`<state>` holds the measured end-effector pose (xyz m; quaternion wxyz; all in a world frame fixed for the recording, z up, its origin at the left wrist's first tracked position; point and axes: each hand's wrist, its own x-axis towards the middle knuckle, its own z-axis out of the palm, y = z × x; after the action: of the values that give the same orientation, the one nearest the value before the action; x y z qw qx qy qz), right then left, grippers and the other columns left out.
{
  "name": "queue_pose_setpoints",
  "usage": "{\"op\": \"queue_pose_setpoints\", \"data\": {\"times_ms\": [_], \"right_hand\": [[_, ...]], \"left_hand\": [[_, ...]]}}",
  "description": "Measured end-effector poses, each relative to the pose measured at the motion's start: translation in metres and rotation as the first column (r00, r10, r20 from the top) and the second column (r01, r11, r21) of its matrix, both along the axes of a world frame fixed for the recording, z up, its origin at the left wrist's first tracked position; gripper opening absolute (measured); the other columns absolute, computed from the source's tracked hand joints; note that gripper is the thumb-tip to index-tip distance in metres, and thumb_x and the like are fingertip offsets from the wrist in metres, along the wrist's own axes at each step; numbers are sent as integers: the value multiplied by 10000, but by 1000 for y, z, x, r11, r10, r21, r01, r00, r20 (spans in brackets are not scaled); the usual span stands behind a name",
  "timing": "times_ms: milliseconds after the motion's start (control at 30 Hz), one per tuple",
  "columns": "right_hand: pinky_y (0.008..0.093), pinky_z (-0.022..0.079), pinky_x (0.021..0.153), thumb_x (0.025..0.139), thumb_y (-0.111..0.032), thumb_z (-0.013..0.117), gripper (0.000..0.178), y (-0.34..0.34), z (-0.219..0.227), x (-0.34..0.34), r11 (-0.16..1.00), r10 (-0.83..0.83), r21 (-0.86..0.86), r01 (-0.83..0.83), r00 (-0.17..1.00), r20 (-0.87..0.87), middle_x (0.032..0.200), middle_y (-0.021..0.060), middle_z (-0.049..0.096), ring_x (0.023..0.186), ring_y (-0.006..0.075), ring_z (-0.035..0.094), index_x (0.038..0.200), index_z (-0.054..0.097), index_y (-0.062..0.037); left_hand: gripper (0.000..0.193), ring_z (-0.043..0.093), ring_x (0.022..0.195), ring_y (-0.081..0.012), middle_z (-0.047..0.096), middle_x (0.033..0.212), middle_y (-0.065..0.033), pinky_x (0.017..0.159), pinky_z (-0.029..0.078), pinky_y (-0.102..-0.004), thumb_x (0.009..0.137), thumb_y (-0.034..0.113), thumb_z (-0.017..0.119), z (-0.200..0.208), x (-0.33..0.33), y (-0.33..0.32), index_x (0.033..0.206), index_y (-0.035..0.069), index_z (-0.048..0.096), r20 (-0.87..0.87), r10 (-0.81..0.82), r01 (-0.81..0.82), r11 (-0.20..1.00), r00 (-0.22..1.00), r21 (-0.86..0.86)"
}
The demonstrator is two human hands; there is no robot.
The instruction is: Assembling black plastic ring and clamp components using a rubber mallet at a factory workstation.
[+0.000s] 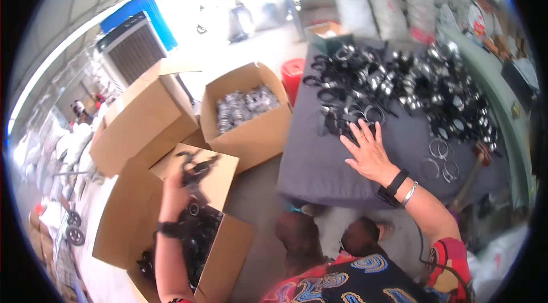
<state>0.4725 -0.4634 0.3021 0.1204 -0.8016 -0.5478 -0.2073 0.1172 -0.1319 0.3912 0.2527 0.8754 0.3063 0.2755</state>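
Observation:
My left hand (176,184) is closed on a blurred bunch of black ring-shaped parts (197,169). It is above an open cardboard box (231,254) that holds more black parts (201,240). My right hand (370,156) reaches over the dark-covered table (305,160), palm down with its fingers spread. Its fingertips meet the near left edge of a large heap of black and silver rings (394,77). Whether a part lies under those fingers is hidden. A few thin silver rings (439,148) lie apart from the heap, to the right of that hand.
Behind the near box stand a carton of shiny metal parts (245,143) and another open carton (145,120). A red bucket (293,77) touches the table's left side. Stacked sacks (394,9) line the back. Another person (484,23) sits at the far right.

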Motion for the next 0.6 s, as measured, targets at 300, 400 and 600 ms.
{"op": "queue_pose_setpoints", "data": {"times_ms": [300,400,600], "right_hand": [[715,153,1050,848,-135,631,619,33,-7,67,982,-110,-150,111,994,18,1548,140,163,1431,394,111,1420,408,-216],[635,189,1088,871,-126,599,529,34,2,67,991,-83,-109,75,994,-72,1516,152,257,1413,376,185,1379,452,-145],[456,325,1070,857,-273,647,523,-2,51,23,911,177,390,-138,982,-66,1325,175,505,1297,355,403,1288,502,-14]], "left_hand": [[193,548,745,-104,605,764,-41,688,464,-281,758,-53,635,-5,153,-90,936,12,596,57,-461,460,888,886,26],[215,607,790,-190,629,807,-95,702,464,-319,722,-58,626,-25,189,-101,925,8,605,88,-505,503,863,859,39],[220,575,854,-368,612,874,-96,738,488,-444,648,-35,631,-36,219,-136,848,51,599,-139,-490,508,802,860,313]]}}
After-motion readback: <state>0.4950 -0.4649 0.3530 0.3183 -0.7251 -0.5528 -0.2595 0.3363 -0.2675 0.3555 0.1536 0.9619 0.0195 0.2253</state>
